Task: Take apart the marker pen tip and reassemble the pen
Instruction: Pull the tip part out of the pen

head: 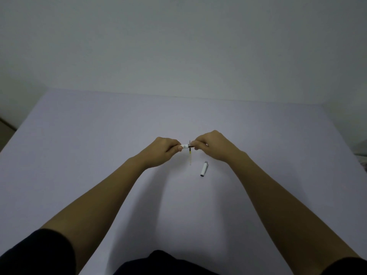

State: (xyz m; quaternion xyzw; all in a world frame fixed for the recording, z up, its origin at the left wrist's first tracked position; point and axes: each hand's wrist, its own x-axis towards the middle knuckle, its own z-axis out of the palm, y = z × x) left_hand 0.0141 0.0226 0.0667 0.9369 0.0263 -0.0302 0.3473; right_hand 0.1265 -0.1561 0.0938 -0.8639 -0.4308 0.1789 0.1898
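My left hand is closed around the white pen barrel, whose short visible end points right. My right hand pinches the dark tip section at the barrel's open end. A thin yellowish refill lies on the table just below the two hands, running toward me. The white pen cap with a grey end lies loose on the table, below and right of the hands. Most of the barrel is hidden inside my left fist.
The table is a pale lavender surface reaching to a plain wall at the back. Its left edge and right edge slant outward. Dark sleeves and clothing fill the bottom of the view.
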